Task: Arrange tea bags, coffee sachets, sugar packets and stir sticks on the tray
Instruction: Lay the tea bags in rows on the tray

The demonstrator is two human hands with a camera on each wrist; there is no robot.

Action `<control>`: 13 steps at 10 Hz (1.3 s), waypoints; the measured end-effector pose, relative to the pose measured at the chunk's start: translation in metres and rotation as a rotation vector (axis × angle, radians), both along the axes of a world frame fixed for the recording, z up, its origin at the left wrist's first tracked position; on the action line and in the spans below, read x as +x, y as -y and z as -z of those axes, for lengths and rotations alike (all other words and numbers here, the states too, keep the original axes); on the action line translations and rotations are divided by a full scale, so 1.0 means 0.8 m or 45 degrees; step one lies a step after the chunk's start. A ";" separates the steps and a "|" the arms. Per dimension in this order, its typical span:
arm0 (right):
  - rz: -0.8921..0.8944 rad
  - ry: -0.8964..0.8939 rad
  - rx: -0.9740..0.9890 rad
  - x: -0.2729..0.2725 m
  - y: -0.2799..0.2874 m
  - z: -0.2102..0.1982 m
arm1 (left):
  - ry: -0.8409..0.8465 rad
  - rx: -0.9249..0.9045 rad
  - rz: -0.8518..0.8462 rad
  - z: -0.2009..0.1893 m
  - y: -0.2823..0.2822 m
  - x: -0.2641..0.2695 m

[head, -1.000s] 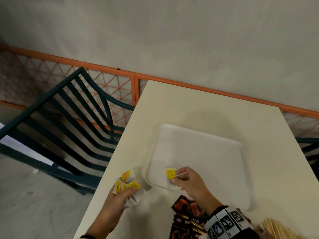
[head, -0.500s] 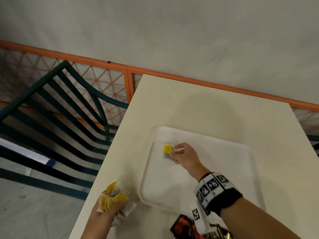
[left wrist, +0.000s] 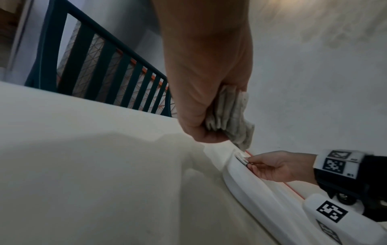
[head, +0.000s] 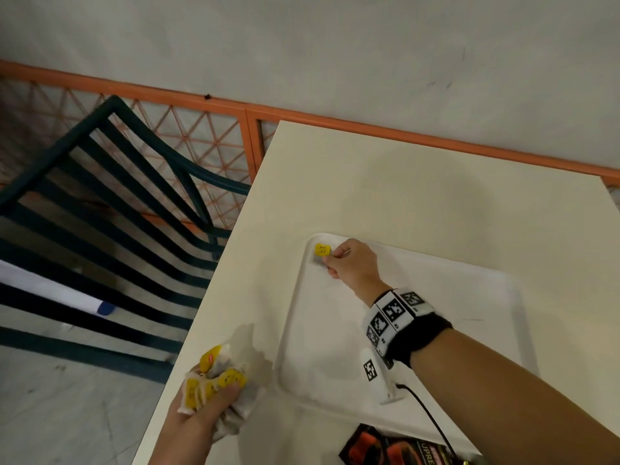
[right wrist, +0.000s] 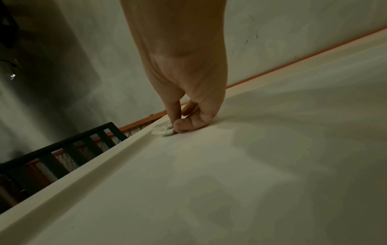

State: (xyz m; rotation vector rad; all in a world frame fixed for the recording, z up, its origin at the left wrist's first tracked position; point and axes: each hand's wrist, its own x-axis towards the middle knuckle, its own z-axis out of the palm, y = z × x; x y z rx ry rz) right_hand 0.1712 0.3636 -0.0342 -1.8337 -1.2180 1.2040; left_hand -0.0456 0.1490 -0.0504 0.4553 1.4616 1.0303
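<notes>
A white tray (head: 436, 364) lies on the cream table (head: 419, 182). My right hand (head: 349, 263) reaches to the tray's far left corner and pinches one tea bag with a yellow tag (head: 322, 250); the bag (right wrist: 164, 131) touches the tray floor by the rim (right wrist: 83, 167). My left hand (head: 208, 407) hovers at the table's left edge, near the tray's near left corner, gripping a bunch of tea bags with yellow tags (head: 214, 380); their grey pouches (left wrist: 230, 116) stick out of the fist (left wrist: 209, 82).
Dark coffee sachets (head: 396, 451) lie on the table just in front of the tray. A dark green slatted chair (head: 100, 236) stands left of the table. An orange mesh fence (head: 208, 129) and a grey wall run behind.
My right hand carried the single tea bag from the tray's near left edge across to its far left corner. The left hand kept hold of its bunch.
</notes>
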 end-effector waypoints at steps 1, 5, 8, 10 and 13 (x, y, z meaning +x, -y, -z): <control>0.001 0.037 0.027 0.002 -0.002 -0.001 | -0.024 0.046 0.073 -0.032 -0.014 0.018; -0.046 0.160 0.103 0.004 0.006 0.001 | 0.043 0.094 0.032 -0.043 -0.007 0.042; -0.681 -0.133 -0.174 -0.003 0.103 -0.071 | 0.366 0.233 0.104 -0.065 -0.023 0.059; -0.795 -0.314 -0.371 0.009 0.157 -0.093 | 0.252 0.255 0.083 -0.064 -0.034 0.071; -0.725 -0.273 -0.329 0.029 0.151 -0.079 | 0.287 0.212 0.099 -0.059 -0.040 0.082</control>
